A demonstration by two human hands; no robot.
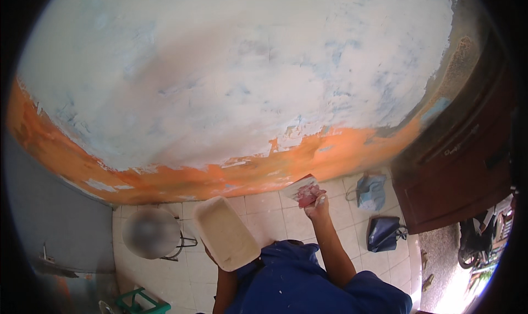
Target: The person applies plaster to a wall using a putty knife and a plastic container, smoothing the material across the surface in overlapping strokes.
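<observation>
My left hand [212, 253], mostly hidden under a beige rectangular tray [225, 231], holds it up near my blue shirt. My right hand [316, 208] grips a wide putty knife [301, 188] with a reddish handle and whitish smears on it, raised to the right of the tray. Ahead of me is a wall with a broad, patchy white coat [247, 77] over orange paint [352, 149], which shows along the lower band.
A round stool [151, 234], blurred on top, and a green plastic stool [140, 303] stand left, beside a grey surface [60, 215]. Right are a light-blue bag [369, 193], a dark bag [382, 234], a brown door [462, 165] and a doorway with a motorbike [473, 242] outside.
</observation>
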